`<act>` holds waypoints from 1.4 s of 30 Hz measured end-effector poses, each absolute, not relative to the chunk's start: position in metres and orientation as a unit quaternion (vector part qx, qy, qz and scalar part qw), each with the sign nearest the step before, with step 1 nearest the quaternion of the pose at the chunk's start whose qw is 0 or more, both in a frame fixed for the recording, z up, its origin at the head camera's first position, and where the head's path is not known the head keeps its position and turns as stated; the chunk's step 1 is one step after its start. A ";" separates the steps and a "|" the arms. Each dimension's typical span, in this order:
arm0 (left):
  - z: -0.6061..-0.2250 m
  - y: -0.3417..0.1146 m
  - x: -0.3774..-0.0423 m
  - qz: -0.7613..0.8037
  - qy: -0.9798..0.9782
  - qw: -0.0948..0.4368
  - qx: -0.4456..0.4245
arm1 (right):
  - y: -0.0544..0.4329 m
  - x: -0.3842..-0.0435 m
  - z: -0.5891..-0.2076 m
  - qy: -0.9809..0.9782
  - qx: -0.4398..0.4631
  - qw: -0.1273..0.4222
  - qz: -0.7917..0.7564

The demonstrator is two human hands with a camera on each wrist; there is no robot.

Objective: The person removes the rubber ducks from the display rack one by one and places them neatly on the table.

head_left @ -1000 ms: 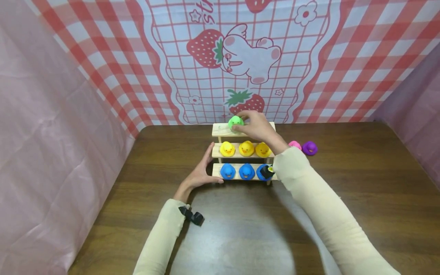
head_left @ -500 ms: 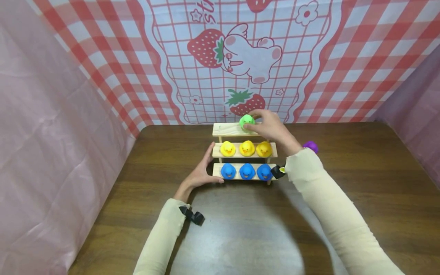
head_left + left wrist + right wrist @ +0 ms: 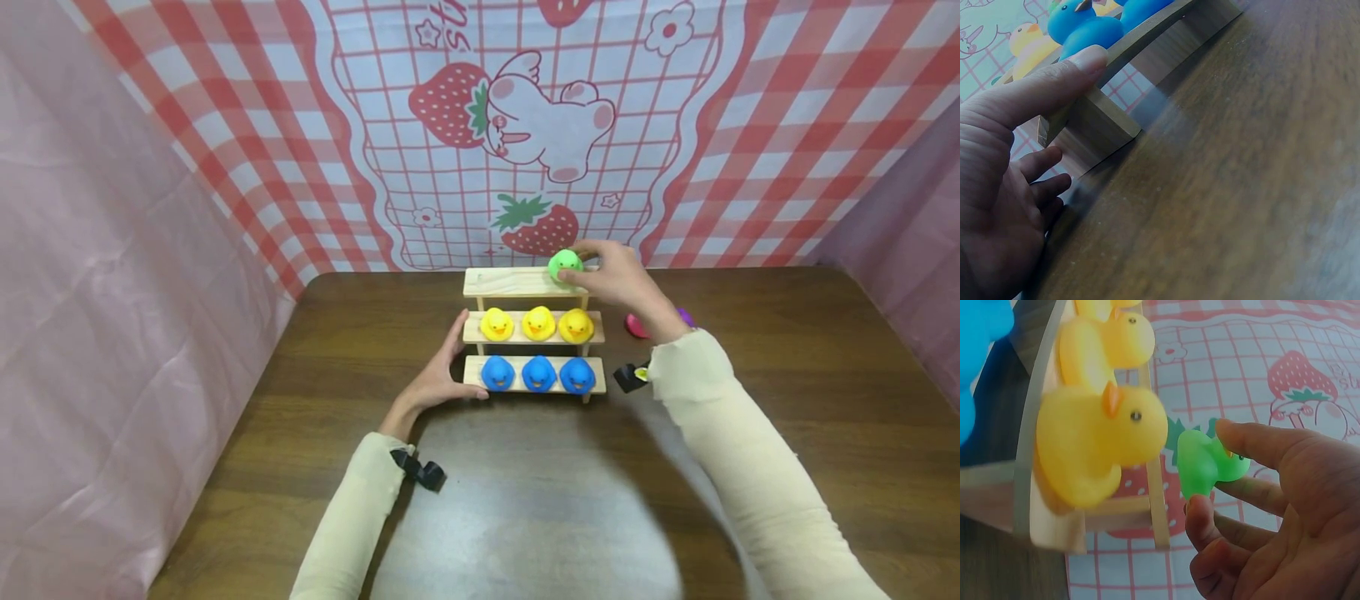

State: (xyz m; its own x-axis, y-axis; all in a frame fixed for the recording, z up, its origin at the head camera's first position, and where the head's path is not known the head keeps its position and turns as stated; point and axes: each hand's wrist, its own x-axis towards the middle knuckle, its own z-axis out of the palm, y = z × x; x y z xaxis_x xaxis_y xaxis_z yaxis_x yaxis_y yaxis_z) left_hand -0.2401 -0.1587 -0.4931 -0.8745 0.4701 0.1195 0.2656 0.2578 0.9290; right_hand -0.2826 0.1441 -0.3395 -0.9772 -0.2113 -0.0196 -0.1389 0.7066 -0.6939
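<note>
A three-tier wooden display stand (image 3: 506,285) stands on the table. My left hand (image 3: 433,382) grips its left end, the thumb (image 3: 1088,61) on the bottom shelf's front edge. At the right end of the top shelf, my right hand (image 3: 621,279) pinches a green rubber duck (image 3: 565,265) between thumb and fingers, also seen in the right wrist view, where the duck (image 3: 1197,462) faces the palm. Whether it touches the shelf I cannot tell. Three yellow rubber ducks (image 3: 538,323) sit on the middle shelf and three blue rubber ducks (image 3: 538,375) on the bottom one.
Right of the stand, a pink object (image 3: 637,326) and a purple one (image 3: 686,317) lie partly hidden behind my right wrist. A checked strawberry-print cloth (image 3: 517,125) hangs behind the brown wooden table (image 3: 810,367). Pink cloth (image 3: 90,292) hangs on the left.
My right hand has moved right along the top shelf with the green duck, from left of its middle to near its right end. The left hand stays on the stand.
</note>
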 end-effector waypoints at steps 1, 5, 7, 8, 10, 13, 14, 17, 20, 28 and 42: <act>-0.493 -0.159 -0.240 0.563 0.787 0.091 0.235 | 0.147 -0.282 -0.340 0.923 -0.093 0.048 -0.371; -0.493 -0.160 -0.239 0.565 0.784 0.089 0.241 | 0.157 -0.282 -0.343 0.924 -0.083 0.043 -0.370; -0.493 -0.160 -0.239 0.568 0.781 0.089 0.242 | 0.161 -0.281 -0.344 0.926 -0.081 0.040 -0.366; -0.493 -0.160 -0.239 0.568 0.781 0.089 0.242 | 0.163 -0.281 -0.344 0.926 -0.079 0.040 -0.366; -0.493 -0.160 -0.239 0.567 0.783 0.087 0.241 | 0.167 -0.280 -0.345 0.926 -0.079 0.040 -0.367; -0.493 -0.160 -0.240 0.566 0.784 0.087 0.240 | 0.173 -0.278 -0.345 0.925 -0.080 0.041 -0.370; -0.493 -0.160 -0.240 0.566 0.784 0.088 0.239 | 0.174 -0.278 -0.345 0.924 -0.080 0.040 -0.373; -0.494 -0.160 -0.240 0.569 0.782 0.089 0.238 | 0.180 -0.276 -0.345 0.922 -0.079 0.035 -0.376; -0.495 -0.160 -0.241 0.573 0.779 0.090 0.237 | 0.186 -0.275 -0.345 0.924 -0.078 0.024 -0.374; -0.494 -0.160 -0.241 0.563 0.786 0.087 0.238 | 0.205 -0.272 -0.348 0.929 -0.065 0.019 -0.365; -0.494 -0.160 -0.240 0.564 0.784 0.081 0.245 | 0.243 -0.272 -0.360 0.940 -0.037 0.021 -0.340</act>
State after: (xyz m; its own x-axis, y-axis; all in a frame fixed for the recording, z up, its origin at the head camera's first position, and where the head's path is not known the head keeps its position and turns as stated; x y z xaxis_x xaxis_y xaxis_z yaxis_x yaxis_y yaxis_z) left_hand -0.2402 -0.1603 -0.4939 -0.8666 0.4760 0.1496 0.2932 0.2433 0.9246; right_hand -0.2721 0.2428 -0.3602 -0.9964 -0.0843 -0.0133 -0.0562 0.7663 -0.6401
